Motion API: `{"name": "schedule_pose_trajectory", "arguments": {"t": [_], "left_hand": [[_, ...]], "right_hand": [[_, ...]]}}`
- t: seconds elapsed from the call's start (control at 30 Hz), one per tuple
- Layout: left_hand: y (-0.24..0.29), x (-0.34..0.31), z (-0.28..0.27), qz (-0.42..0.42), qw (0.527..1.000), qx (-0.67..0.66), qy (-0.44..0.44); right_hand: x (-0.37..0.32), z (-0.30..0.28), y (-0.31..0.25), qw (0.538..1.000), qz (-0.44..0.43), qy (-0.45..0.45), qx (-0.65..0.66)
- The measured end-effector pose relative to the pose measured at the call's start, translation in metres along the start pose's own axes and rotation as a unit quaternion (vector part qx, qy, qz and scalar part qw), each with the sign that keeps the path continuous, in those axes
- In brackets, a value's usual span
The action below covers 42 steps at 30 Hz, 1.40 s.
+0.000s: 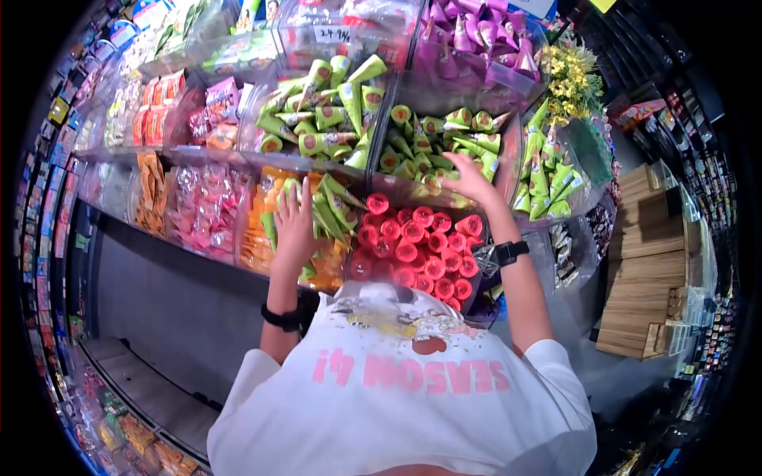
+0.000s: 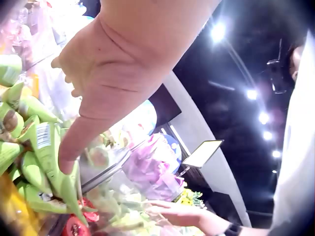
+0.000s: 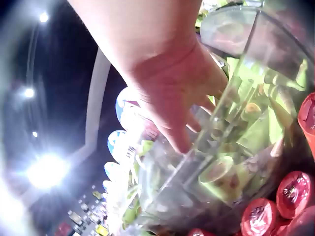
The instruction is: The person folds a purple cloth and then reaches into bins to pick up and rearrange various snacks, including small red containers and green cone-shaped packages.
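My left hand (image 1: 295, 228) lies over green cone-shaped packs (image 1: 337, 208) heaped on orange packets (image 1: 255, 238) in a front bin. Its fingers are extended, and in the left wrist view the thumb (image 2: 69, 160) comes down against a green cone with a barcode (image 2: 47, 142). My right hand (image 1: 470, 181) reaches over the clear front wall (image 3: 197, 147) of another bin of green cones (image 1: 456, 123). In the right wrist view its fingers are spread at the wall's top edge, fingertips partly hidden. Neither hand grips a pack.
Red cone-shaped packs (image 1: 421, 246) fill the bin between my forearms. Pink packets (image 1: 208, 198) lie to the left, purple cones (image 1: 476, 32) in the back row. More green cones (image 1: 548, 178) and yellow flowers (image 1: 570, 75) stand at the right, beside a wooden counter (image 1: 647, 262).
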<state>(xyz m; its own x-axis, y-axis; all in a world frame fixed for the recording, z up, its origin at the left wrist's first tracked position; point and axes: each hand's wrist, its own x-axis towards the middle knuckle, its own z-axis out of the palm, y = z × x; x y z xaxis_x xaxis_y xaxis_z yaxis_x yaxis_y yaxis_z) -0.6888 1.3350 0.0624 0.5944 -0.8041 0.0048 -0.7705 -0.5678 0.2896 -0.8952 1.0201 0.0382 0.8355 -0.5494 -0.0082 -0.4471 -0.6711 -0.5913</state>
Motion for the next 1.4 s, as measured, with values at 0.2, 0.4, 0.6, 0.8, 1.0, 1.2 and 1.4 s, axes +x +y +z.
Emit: {"name": "schedule_pose_trajectory", "arguments": {"t": [0.2,0.4,0.6,0.8,1.0,1.2,1.4], "left_hand": [[0.003,0.000,-0.006,0.058,0.997,0.018,-0.037],[0.011,0.008,-0.002,0.172,0.979,-0.111,-0.002],[0.029,0.024,-0.035,0.201,0.960,-0.192,0.035],[0.050,0.026,-0.053,0.293,0.931,-0.214,-0.023],[0.118,0.055,-0.085,0.385,0.887,-0.250,-0.058],[0.165,0.164,0.007,0.371,0.913,-0.003,-0.171],[0.145,0.182,0.077,0.241,0.900,0.003,-0.364]], "right_hand": [[0.062,0.001,-0.015,0.940,0.036,-0.330,-0.075],[0.068,0.040,-0.033,0.935,0.203,-0.292,0.005],[0.073,0.018,-0.030,0.894,0.184,-0.389,-0.122],[0.079,0.012,-0.030,0.841,0.273,-0.453,-0.113],[0.068,-0.002,-0.042,0.851,0.283,-0.441,-0.026],[0.038,0.002,-0.016,0.954,0.098,-0.284,0.005],[0.043,-0.005,0.001,0.936,0.124,-0.326,0.045]]}}
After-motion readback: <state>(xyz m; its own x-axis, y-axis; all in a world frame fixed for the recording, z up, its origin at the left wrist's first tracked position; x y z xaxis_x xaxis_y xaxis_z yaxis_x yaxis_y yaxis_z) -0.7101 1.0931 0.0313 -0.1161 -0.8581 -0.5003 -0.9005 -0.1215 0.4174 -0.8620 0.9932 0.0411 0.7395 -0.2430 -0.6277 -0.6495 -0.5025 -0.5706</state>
